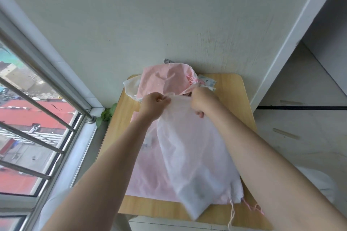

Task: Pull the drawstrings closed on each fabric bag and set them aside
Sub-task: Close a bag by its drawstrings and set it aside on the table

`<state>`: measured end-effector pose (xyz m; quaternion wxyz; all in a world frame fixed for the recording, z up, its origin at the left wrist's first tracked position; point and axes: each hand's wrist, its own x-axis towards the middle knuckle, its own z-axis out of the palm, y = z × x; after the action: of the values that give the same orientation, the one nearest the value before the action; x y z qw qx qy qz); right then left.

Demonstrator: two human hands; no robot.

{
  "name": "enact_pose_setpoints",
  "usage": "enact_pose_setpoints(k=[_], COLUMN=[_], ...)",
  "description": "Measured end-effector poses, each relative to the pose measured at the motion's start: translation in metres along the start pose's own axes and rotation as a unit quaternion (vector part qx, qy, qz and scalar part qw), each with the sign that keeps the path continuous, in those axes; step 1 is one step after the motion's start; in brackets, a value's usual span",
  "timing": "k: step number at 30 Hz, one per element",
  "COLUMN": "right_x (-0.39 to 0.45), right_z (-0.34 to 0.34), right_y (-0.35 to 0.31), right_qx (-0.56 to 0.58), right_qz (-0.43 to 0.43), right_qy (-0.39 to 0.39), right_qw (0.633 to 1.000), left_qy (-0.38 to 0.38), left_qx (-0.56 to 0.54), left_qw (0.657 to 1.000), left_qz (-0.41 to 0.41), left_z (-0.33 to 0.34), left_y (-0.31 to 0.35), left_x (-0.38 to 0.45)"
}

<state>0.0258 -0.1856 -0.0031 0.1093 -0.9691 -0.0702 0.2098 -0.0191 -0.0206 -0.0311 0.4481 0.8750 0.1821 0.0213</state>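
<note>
A large white fabric bag [189,155] hangs lifted over the small wooden table [234,99], its bottom end near the front edge. My left hand [155,104] pinches its top edge on the left. My right hand [201,102] grips the same top edge on the right. Under it lies a pale pink bag [148,174], flat on the table. A closed pink bag [165,80] with a gathered neck and pink drawstring sits at the far end, on top of a cream bag [131,85]. A patterned bag [208,80] peeks out behind my right hand.
A wall stands right behind the table. A window with metal bars [37,103] is at the left, with green leaves [106,115] by the table's corner. A white shelf unit [300,62] rises at the right. Loose strings [232,212] hang off the front edge.
</note>
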Motion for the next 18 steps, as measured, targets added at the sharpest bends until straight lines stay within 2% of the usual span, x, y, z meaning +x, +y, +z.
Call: enact_pose_setpoints(k=[2,3,6,8,10,12,14,16,18], right_x=[0.015,0.020,0.033,0.041,0.044,0.050,0.055,0.056,0.049], right_z=[-0.010,-0.015,-0.018,-0.009,0.005,0.017,0.025,0.032,0.037], right_y=[-0.019,-0.029,-0.050,-0.050,-0.042,-0.033,-0.026,-0.023,-0.024], right_qx=[0.078,0.101,0.043,-0.003,-0.004,0.022,0.037,0.065,0.106], right_qz=[-0.075,-0.114,-0.156,-0.155,-0.159,-0.151,-0.134,-0.142,-0.161], right_qy=[0.154,0.193,0.235,0.264,0.250,0.176,0.106,0.109,0.159], right_qw=[0.982,0.969,0.958,0.952,0.955,0.973,0.985,0.982,0.968], left_qy=[0.064,0.093,0.148,0.146,0.131,0.123,0.126,0.134,0.151], left_qx=[-0.098,-0.142,-0.221,-0.242,-0.256,-0.295,-0.355,-0.392,-0.355], left_qw=[0.992,0.984,0.957,0.947,0.939,0.924,0.904,0.895,0.911], left_qz=[-0.037,-0.058,-0.116,-0.153,-0.189,-0.212,-0.201,-0.163,-0.141], left_z=[-0.010,-0.014,-0.023,-0.023,-0.020,-0.017,-0.015,-0.015,-0.016], left_y=[0.003,0.003,-0.004,-0.009,-0.012,-0.015,-0.014,-0.014,-0.016], left_x=[0.016,0.024,0.050,0.066,0.076,0.084,0.083,0.076,0.064])
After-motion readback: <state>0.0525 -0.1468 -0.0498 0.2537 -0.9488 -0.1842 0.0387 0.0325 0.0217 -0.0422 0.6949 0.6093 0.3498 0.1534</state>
